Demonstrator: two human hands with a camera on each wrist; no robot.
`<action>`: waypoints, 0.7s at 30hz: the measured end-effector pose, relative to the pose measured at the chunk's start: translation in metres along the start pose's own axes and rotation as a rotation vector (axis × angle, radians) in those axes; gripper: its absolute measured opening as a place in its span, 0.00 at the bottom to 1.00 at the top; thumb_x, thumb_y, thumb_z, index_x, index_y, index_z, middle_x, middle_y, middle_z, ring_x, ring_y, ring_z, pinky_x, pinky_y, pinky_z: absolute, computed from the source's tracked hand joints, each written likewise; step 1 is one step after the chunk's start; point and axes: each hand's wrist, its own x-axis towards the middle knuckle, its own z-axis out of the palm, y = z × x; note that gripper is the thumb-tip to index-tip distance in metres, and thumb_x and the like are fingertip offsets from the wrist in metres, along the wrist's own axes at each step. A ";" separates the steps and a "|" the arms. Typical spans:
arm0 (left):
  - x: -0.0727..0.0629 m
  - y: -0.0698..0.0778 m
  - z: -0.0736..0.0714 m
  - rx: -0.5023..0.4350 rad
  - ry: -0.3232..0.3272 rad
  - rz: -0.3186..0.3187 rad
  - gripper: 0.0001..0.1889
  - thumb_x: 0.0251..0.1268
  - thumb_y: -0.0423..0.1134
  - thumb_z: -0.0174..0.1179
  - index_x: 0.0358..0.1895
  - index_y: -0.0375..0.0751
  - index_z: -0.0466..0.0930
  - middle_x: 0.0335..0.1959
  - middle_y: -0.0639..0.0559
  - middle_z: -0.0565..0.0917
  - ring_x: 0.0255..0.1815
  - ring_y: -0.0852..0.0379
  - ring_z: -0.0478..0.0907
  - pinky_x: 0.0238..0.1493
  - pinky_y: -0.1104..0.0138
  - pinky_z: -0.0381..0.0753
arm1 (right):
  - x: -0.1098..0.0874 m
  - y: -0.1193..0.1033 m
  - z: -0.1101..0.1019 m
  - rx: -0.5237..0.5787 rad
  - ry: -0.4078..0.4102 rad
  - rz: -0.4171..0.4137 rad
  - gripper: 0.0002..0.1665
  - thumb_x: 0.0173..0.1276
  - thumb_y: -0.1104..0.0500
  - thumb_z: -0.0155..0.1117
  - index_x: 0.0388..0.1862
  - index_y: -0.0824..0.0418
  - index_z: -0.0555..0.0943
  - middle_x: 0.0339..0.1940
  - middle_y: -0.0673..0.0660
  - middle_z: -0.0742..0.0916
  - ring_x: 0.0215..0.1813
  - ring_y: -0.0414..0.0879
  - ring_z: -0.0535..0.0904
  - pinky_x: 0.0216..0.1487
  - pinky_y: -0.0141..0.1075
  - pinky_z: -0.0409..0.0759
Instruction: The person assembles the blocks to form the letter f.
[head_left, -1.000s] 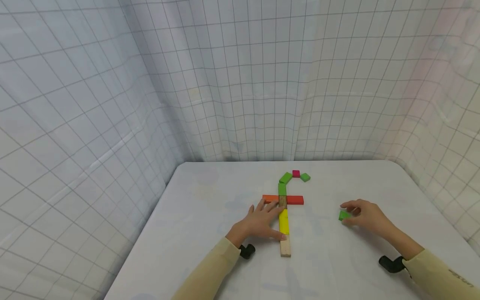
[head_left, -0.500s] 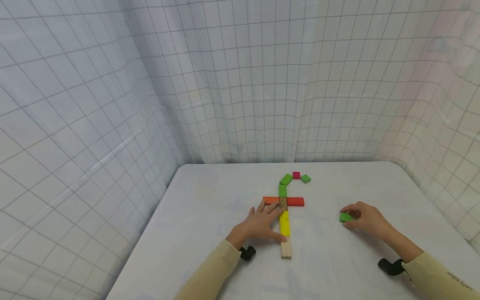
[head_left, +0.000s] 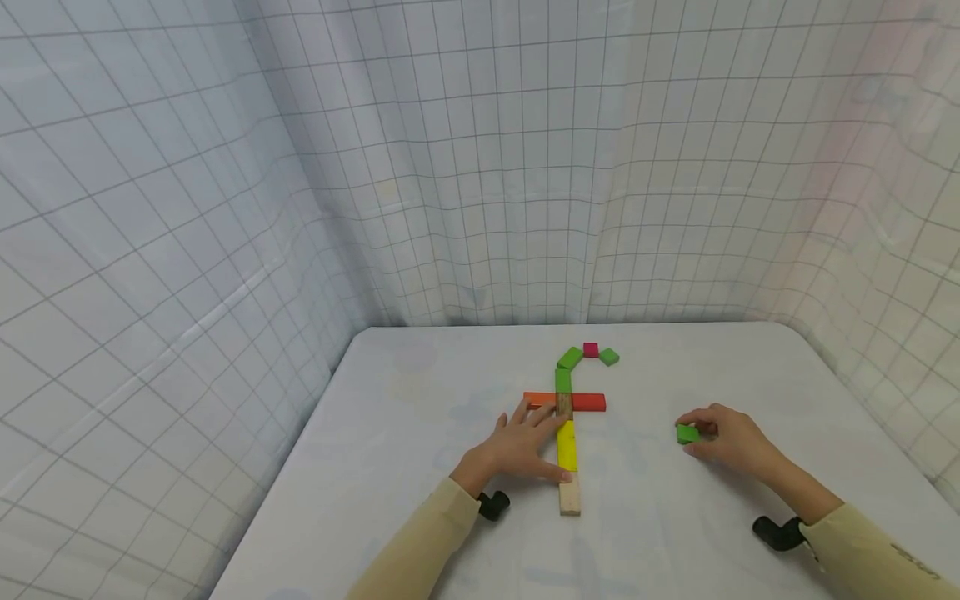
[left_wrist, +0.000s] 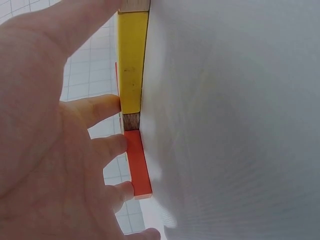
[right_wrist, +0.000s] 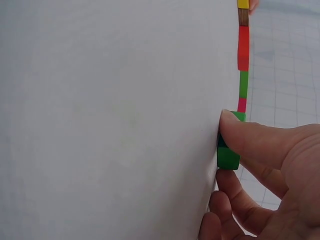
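Observation:
On the white table a line of blocks runs upward in the head view: a bare wood block [head_left: 570,500], a yellow block [head_left: 567,450], a brown block [head_left: 564,405]. An orange block [head_left: 538,398] and a red block [head_left: 590,402] flank the brown one. My left hand [head_left: 513,448] lies over this line with fingers spread. Its thumb tip is where wood and yellow meet; other fingertips touch the yellow and orange blocks [left_wrist: 138,162]. To the right, my right hand [head_left: 733,438] pinches a small green block [right_wrist: 229,157] between thumb and fingers, low at the table.
Beyond the crossing, two green blocks [head_left: 563,381], a pink block [head_left: 591,350] and a small green block [head_left: 609,357] curve to the right. Gridded white curtains [head_left: 480,167] stand along the back and sides of the table. A black camera mount [head_left: 778,533] hangs under the right wrist.
The green block has turned slightly in my right hand's fingers, which have closed more on it. My left hand has stayed in place, and so have the laid blocks.

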 end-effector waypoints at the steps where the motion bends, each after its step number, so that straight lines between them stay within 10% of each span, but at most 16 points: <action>1: 0.000 0.000 0.000 0.003 -0.001 0.000 0.52 0.54 0.74 0.63 0.81 0.66 0.52 0.83 0.58 0.45 0.82 0.40 0.35 0.72 0.33 0.43 | 0.000 0.000 0.000 -0.001 0.003 0.004 0.23 0.56 0.56 0.81 0.51 0.57 0.87 0.40 0.53 0.83 0.46 0.54 0.81 0.42 0.46 0.80; 21: 0.002 0.000 0.000 0.010 -0.004 -0.016 0.51 0.53 0.74 0.64 0.81 0.68 0.52 0.83 0.59 0.45 0.82 0.41 0.35 0.72 0.34 0.43 | -0.003 -0.003 0.000 0.011 0.003 -0.006 0.23 0.57 0.59 0.79 0.52 0.59 0.86 0.42 0.55 0.83 0.47 0.56 0.81 0.42 0.47 0.80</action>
